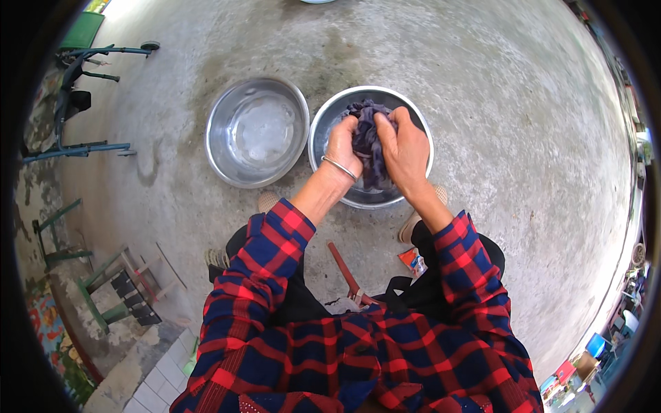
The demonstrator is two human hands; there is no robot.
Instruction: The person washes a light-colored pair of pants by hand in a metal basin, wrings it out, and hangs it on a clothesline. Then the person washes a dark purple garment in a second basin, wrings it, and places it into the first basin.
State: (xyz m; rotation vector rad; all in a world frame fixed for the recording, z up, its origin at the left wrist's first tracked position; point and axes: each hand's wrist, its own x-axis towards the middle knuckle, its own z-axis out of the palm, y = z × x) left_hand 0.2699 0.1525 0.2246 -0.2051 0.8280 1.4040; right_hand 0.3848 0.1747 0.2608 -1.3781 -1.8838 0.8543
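The left hand and right hand had their fingers wrapped around a bunched-up dark purple cloth over the right metal basin, maybe so the concrete floor stayed dry, with the left metal basin just beside it.

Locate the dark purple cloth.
In the head view, the cloth is held between the bare left hand and right hand, in or above the round silver metal basin on the right.
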